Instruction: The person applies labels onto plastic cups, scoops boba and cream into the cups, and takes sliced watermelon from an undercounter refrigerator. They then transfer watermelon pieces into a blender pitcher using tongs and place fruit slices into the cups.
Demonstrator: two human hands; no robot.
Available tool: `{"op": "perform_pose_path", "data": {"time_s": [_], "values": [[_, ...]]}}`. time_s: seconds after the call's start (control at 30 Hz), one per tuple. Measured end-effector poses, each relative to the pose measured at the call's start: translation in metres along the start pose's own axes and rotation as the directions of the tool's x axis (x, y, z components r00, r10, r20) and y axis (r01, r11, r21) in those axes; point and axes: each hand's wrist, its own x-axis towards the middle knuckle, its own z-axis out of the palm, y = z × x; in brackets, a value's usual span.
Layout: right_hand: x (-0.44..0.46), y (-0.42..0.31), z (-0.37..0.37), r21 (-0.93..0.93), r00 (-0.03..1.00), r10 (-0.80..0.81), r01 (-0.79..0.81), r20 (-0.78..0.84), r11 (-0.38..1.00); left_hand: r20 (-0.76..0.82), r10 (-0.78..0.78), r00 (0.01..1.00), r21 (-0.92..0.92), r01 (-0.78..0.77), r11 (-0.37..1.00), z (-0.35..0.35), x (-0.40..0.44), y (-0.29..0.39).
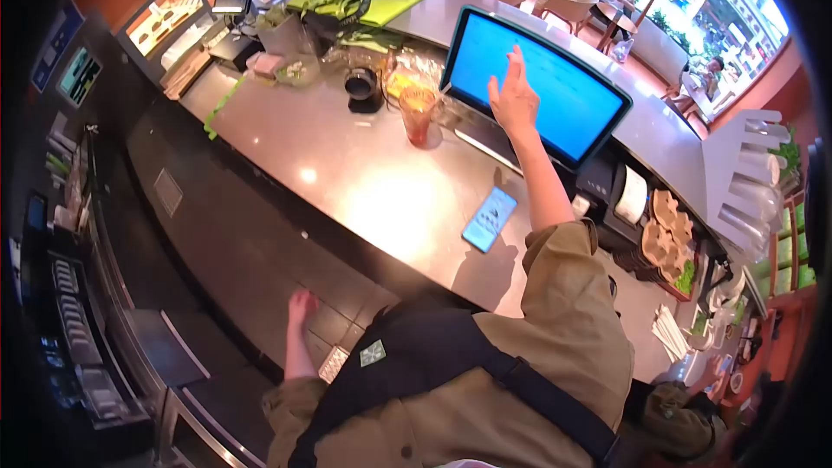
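My right hand (516, 100) is raised in front of a touchscreen (563, 91) that glows blue. Its index finger points up over the screen and the thumb stands apart; nothing is in it. Whether the fingertip touches the glass I cannot tell. Below that forearm, a light-blue phone (490, 219) lies on the counter (347, 156). A clear cup (419, 117) with a reddish drink stands left of the screen. My left hand (302, 307) hangs low at my side over the floor, away from the counter; its fingers are too small and blurred to read.
A black scanner-like device (362, 89) stands left of the cup. Right of the screen are a receipt printer (631, 195), cardboard cup carriers (666, 238) and stacked plastic cups (756, 169). Someone in a brown sleeve (680, 420) is at lower right. Customers sit beyond the counter.
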Motion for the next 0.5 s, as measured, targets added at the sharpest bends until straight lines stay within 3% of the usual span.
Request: {"op": "perform_pose_path", "data": {"time_s": [0.03,0.07,0.1,0.17,0.2,0.27,0.33,0.37,0.4,0.43,0.47,0.5], "values": [[-0.008,-0.001,0.003,0.005,0.999,0.051,-0.051,-0.006,0.999,-0.161,-0.160,0.974,0.196,0.190,0.962,-0.022,-0.049,-0.003],[-0.021,-0.001,0.004,0.006,0.994,0.106,-0.106,-0.005,0.994,-0.160,-0.238,0.958,0.224,0.270,0.936,-0.056,-0.090,-0.027],[0.045,0.021,0.025,-0.060,0.999,0.025,-0.026,-0.027,0.998,-0.184,-0.253,0.950,-0.217,0.212,0.953,0.015,-0.084,-0.067],[0.038,0.009,0.038,-0.023,0.996,0.033,-0.035,-0.085,0.999,-0.205,-0.523,0.827,-0.131,0.506,0.852,0.006,-0.113,-0.075],[0.031,-0.011,0.041,-0.014,0.978,0.006,-0.010,-0.208,1.000,-0.210,-0.618,0.758,-0.124,0.606,0.786,0.000,-0.121,-0.073],[0.005,-0.064,0.048,0.051,0.934,-0.038,0.060,-0.354,0.997,-0.245,-0.684,0.687,-0.132,0.676,0.725,-0.020,-0.114,-0.058],[-0.053,-0.125,0.093,0.314,0.983,-0.174,0.183,-0.058,0.931,-0.288,-0.714,0.638,-0.142,0.709,0.691,-0.054,-0.096,-0.045],[-0.078,-0.171,0.105,0.631,0.946,-0.278,0.114,0.167,0.768,-0.318,-0.709,0.629,-0.150,0.705,0.693,-0.075,-0.087,-0.040],[-0.121,-0.219,0.119,0.642,0.792,-0.273,-0.186,0.546,0.744,-0.347,-0.703,0.621,-0.166,0.697,0.698,-0.099,-0.078,-0.037],[-0.147,-0.267,0.149,0.732,0.574,-0.587,-0.030,0.571,0.681,-0.377,-0.698,0.609,-0.186,0.689,0.701,-0.122,-0.069,-0.036],[-0.144,-0.316,0.141,0.847,0.447,-0.739,-0.088,0.503,0.524,-0.406,-0.680,0.611,-0.190,0.671,0.717,-0.148,-0.061,-0.039],[-0.149,-0.361,0.154,0.913,0.252,-0.879,-0.165,0.406,0.374,-0.435,-0.662,0.610,-0.185,0.660,0.729,-0.173,-0.052,-0.043]]}}
